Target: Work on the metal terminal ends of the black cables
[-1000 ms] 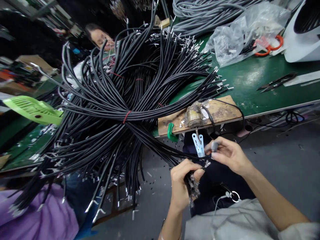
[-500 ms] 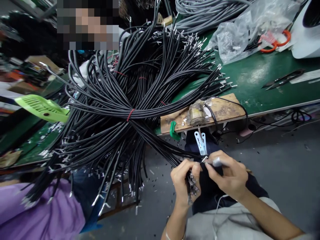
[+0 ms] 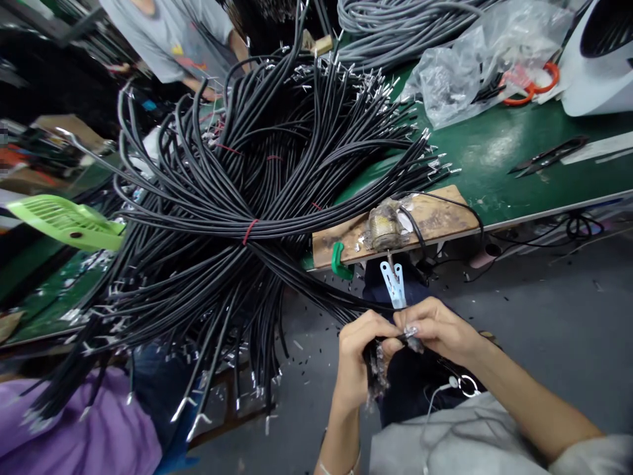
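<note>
A big bundle of black cables [image 3: 237, 211] with bare metal ends fans out over the green bench, tied by a red band [image 3: 250, 231]. My left hand [image 3: 359, 359] is closed round a small bunch of black cable ends with frayed strands hanging below it. My right hand [image 3: 435, 330] pinches the tip of one cable just beside the left thumb. Right above both hands hangs a pale blue clip [image 3: 393, 284] under a tape-wrapped tool [image 3: 386, 227] fixed on a wooden board [image 3: 435, 221].
The green bench [image 3: 494, 158] carries grey cable coils [image 3: 395, 26], a clear plastic bag [image 3: 469, 66], orange-handled scissors [image 3: 531, 86], black snips [image 3: 548, 158] and a white machine [image 3: 603, 59]. A green fan [image 3: 64, 221] lies left. Another person in a grey shirt [image 3: 173, 33] stands behind. Cut bits litter the floor.
My right hand came down from beside the blue clip to meet the left hand, and now pinches a cable tip. The person behind the bundle has straightened up.
</note>
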Available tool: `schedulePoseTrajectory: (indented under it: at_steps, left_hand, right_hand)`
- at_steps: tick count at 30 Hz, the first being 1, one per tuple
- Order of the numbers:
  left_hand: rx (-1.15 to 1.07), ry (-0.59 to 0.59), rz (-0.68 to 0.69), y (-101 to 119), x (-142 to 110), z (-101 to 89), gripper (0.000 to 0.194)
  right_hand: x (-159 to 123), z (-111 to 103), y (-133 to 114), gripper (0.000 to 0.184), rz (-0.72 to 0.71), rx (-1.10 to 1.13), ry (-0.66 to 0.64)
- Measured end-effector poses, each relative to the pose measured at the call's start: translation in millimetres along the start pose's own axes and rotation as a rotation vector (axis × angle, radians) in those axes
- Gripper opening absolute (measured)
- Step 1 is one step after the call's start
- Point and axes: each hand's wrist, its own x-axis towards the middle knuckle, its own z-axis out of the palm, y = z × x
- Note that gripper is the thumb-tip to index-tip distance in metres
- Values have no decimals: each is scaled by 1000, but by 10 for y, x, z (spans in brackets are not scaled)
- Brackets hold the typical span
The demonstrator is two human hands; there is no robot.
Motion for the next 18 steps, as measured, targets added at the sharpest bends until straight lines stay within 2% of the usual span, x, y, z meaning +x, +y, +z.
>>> schedulePoseTrajectory:
  at_steps: [2, 6, 8, 10, 12, 15, 18]
  left_hand:
    - [17, 54, -10, -26, -14, 47, 21]
    - [20, 143, 7, -19, -22, 103, 16]
    - [7, 209, 33, -17, -18, 114, 16]
    - [-12, 287, 46, -27, -7, 127, 18]
    - [-27, 334, 47, -39, 10, 147, 17]
    - [-12, 323, 21, -40, 46, 176, 12]
    - [14, 272, -32, -9, 82, 182, 9]
  right_hand:
    - [58, -67, -112, 37, -17, -156, 78]
    - [239, -154, -366, 38, -142, -431, 375]
    - [338, -136, -433, 43, -161, -486, 431]
    - [424, -82, -436, 47, -135, -416, 370]
    - [486, -21, -388, 48, -90, -207, 302]
    - [526, 42, -289, 45, -51, 124, 297]
    - [520, 64, -221, 41, -42, 270, 291]
